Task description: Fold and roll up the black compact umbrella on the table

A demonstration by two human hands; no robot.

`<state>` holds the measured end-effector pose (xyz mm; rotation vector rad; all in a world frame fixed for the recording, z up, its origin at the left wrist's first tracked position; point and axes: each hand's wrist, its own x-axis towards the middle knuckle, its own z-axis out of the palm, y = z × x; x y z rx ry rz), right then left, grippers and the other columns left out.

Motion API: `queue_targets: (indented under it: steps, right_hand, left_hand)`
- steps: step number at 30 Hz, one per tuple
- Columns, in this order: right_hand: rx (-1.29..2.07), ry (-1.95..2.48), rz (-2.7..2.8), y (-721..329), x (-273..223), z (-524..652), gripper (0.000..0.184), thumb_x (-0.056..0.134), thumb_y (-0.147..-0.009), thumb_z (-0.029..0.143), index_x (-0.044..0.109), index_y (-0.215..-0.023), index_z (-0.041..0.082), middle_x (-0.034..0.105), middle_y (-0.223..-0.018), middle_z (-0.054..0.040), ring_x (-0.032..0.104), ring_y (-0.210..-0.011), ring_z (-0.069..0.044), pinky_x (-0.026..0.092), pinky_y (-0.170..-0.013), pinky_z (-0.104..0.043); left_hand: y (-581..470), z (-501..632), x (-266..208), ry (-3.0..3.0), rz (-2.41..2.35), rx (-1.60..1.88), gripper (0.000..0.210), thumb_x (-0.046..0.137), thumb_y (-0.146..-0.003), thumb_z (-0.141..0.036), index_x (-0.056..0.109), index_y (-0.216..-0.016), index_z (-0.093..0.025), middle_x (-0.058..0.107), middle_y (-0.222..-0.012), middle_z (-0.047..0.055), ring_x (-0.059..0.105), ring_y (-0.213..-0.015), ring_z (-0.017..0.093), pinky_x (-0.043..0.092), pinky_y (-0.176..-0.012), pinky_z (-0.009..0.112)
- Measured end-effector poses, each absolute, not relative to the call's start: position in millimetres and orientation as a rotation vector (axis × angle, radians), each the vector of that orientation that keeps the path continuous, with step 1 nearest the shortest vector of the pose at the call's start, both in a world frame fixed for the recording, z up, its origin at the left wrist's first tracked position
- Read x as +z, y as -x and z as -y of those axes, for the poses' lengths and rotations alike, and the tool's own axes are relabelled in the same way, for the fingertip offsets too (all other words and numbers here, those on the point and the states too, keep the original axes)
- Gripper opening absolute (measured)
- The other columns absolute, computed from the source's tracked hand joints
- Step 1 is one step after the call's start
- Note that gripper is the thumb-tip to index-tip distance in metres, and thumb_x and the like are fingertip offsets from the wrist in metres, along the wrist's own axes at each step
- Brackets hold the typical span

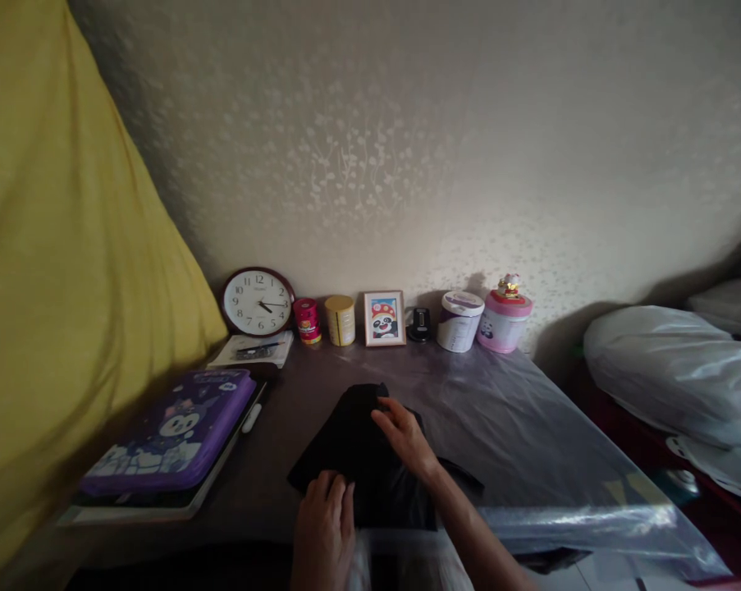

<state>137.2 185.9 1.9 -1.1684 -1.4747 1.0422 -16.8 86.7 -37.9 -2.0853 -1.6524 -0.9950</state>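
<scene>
A black cloth item [358, 443] lies folded on the table near the front edge, and a narrow dark strip sticks out at its right side. Its exact kind is not clear. At its upper right part, my right hand [407, 439] reaches over with thumb and forefinger closed on the fabric. My left hand [326, 521] is at the lower left edge, fingers together and curled onto the cloth. The thumb of the left hand is mostly hidden.
Along the wall stand a clock [258, 302], a red can [307, 320], a yellow can [340, 320], a framed panda picture [384, 318] and two tubs [460, 322]. A purple case [173, 431] lies left, beside a yellow curtain [68, 246]. White plastic bags [671, 361] are at right.
</scene>
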Motion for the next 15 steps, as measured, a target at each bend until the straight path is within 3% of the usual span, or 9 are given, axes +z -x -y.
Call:
queue_targets:
  steps: [2, 5, 11, 15]
  right_hand:
    - [0.976, 1.115, 1.500, -148.0, 0.3, -194.5, 0.034, 0.050, -0.084, 0.044, 0.061, -0.105, 0.019, 0.066, -0.078, -0.0021, 0.062, -0.072, -0.017, 0.050, -0.064, -0.027]
    - [0.817, 1.156, 1.538, -167.1, -4.0, -212.1, 0.028, 0.051, -0.083, 0.040, 0.064, -0.099, 0.021, 0.070, -0.095, -0.0050, 0.064, -0.087, -0.021, 0.050, -0.079, -0.034]
    - [0.985, 1.039, 1.629, -179.0, -13.4, -243.2, 0.031, 0.057, -0.075, 0.029, 0.066, -0.104, 0.024, 0.070, -0.106, -0.0035, 0.062, -0.101, -0.022, 0.041, -0.096, -0.043]
    - [1.105, 0.944, 1.643, -173.0, -12.7, -255.9, 0.033, 0.065, -0.072, 0.038, 0.068, -0.101, 0.023, 0.070, -0.107, -0.0040, 0.061, -0.104, -0.023, 0.036, -0.101, -0.045]
  left_hand:
    - [19.8, -86.6, -38.1, 2.083, 1.629, -1.012, 0.032, 0.028, -0.096, -0.021, 0.057, -0.084, -0.018, 0.062, -0.075, 0.002, 0.060, -0.067, 0.015, 0.050, -0.061, 0.028]
    - [22.3, -86.8, -38.5, 2.079, 1.597, -1.037, 0.031, 0.027, -0.096, -0.021, 0.057, -0.087, -0.019, 0.063, -0.076, 0.001, 0.061, -0.067, 0.015, 0.051, -0.062, 0.027]
    - [25.8, -89.9, -41.3, 2.018, 1.544, -1.086, 0.033, 0.025, -0.097, -0.024, 0.055, -0.086, -0.019, 0.063, -0.072, 0.001, 0.062, -0.063, 0.013, 0.051, -0.057, 0.025]
    - [30.1, -92.7, -45.9, 1.983, 1.500, -1.070, 0.033, 0.025, -0.098, -0.023, 0.055, -0.085, -0.020, 0.065, -0.073, 0.001, 0.063, -0.063, 0.013, 0.052, -0.057, 0.024]
